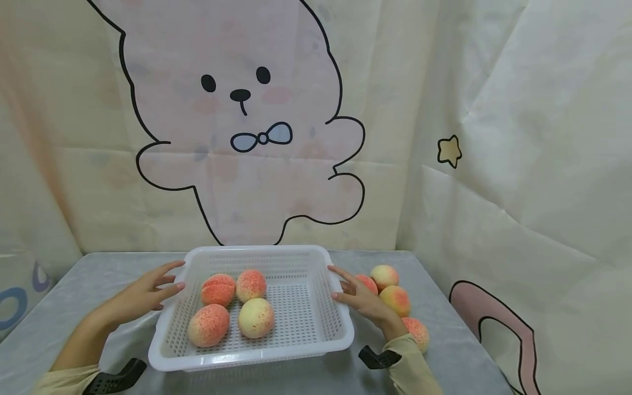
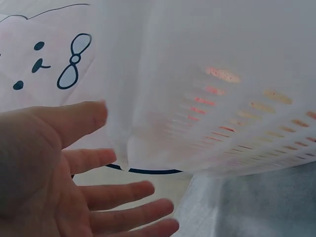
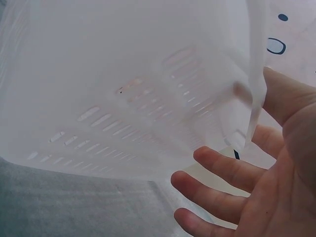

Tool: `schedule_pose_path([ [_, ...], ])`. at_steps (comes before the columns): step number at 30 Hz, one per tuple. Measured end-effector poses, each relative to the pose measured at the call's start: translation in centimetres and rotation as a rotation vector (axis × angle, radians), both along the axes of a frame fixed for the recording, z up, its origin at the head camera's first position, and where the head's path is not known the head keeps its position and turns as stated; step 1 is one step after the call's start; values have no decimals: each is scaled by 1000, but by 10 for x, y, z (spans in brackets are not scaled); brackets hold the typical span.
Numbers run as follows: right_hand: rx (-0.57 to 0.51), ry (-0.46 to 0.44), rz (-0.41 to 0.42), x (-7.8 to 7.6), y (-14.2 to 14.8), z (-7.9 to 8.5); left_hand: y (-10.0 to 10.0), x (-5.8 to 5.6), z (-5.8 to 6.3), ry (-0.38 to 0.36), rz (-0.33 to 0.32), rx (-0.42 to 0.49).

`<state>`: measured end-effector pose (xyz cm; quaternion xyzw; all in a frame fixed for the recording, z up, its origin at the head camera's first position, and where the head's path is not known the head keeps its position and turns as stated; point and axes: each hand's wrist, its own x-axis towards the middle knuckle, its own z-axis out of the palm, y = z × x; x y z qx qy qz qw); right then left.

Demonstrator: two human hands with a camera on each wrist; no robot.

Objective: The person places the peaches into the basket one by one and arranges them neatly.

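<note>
Nearest me: my tan sleeves point(image 1: 415, 366), with a black wrist device point(image 1: 116, 378) just below each hand. My left hand point(image 1: 138, 299) is at the left rim of the white perforated basket point(image 1: 252, 356). Its fingers point(image 2: 131, 215) are spread and nearly straight, with thumb and index tips at the rim; I cannot tell how firmly they touch. The other three stand away from the wall. My right hand point(image 1: 362, 299) is at the right rim, thumb tip over it and showing faintly through the plastic; the other fingers point(image 3: 227, 166) are loosely extended, the lower three outside the wall. I see contact here, but the fingers are not wrapped round the basket.

Basket: in front of me, between both hands. I cannot tell whether its base rests on the table. Four peach-like fruits in its left half: a large pinkish one point(image 1: 209, 325) and a pale yellow one point(image 1: 256, 318) in the nearer row; a grooved orange-red one point(image 1: 218, 289) and a speckled red one point(image 1: 251, 285) behind.

Right of the basket, beyond my right hand: a loose group of similar fruits point(image 1: 395, 300) on the grey table point(image 1: 459, 356). Farthest: a cloth backdrop point(image 1: 380, 71) with a pink cartoon animal point(image 1: 276, 44) wearing a blue bow tie.
</note>
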<state>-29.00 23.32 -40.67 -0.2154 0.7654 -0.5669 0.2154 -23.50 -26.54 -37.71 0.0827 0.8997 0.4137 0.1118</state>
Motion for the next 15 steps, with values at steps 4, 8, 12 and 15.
schedule_pose_path([
  [4, 1, 2, -1, 0, 0, -1, -1, 1, -3, -47, 14, 86],
  [8, -4, 4, 3, -1, 0, -2, 1, 1, -4, -54, -17, 142],
  [12, -4, 5, -1, -2, 1, -4, 2, -1, -6, -67, -51, 168],
  [15, -10, 0, 1, -3, 1, -4, 2, -1, -7, -74, -53, 179],
])
